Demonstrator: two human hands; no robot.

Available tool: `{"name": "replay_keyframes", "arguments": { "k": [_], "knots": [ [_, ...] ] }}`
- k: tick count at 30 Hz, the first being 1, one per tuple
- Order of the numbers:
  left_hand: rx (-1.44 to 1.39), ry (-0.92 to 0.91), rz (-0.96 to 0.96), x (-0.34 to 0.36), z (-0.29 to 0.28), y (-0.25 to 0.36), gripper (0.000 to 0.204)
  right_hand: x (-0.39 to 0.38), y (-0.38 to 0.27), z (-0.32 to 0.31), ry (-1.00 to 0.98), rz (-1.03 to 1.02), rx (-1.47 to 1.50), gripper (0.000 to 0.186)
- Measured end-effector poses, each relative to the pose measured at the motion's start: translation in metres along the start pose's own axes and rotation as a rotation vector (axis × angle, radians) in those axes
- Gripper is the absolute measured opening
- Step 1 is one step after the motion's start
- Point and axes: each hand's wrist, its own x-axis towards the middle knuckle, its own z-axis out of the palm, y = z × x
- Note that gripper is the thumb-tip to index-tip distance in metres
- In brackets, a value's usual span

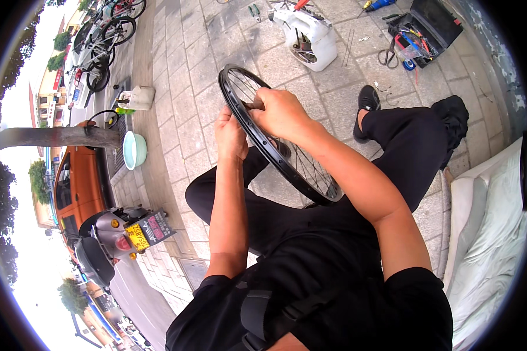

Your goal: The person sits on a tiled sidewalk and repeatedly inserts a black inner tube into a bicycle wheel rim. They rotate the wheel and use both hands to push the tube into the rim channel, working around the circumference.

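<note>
A bare bicycle wheel with a black rim and thin spokes, no tyre on it, stands tilted between my legs. Its lower edge rests by my lap. My left hand is closed at the outer left side of the rim, fingertips against it. From the other side, my right hand is closed with thumb and fingers pinched at the rim's inner side, across from the left. Whether a small part sits between the fingertips is hidden. Part of the spokes lies behind my right hand and forearm.
Ahead are a cut-open white plastic jug, pliers, scissors and an open black toolbox on the paving. A pale green basin, a white bucket, a tree trunk and a parked scooter stand left.
</note>
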Motion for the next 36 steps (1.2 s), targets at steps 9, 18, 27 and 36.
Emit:
{"name": "replay_keyframes", "arguments": {
  "k": [9,18,27,36],
  "knots": [
    [0.013,-0.025,-0.055,0.002,-0.013,0.002,0.006,0.023,0.014,-0.009,-0.263,-0.058,0.147,0.029],
    [0.075,-0.006,-0.001,0.009,-0.023,0.013,0.012,0.036,-0.004,-0.012,-0.278,-0.183,-0.258,0.028],
    [0.305,0.025,0.034,0.008,0.008,0.041,0.032,0.05,0.0,-0.01,-0.274,-0.194,-0.277,0.029],
    [0.51,0.123,0.114,-0.015,0.034,0.065,0.03,0.065,-0.007,-0.007,-0.194,-0.31,-0.322,0.023]
  ]
}}
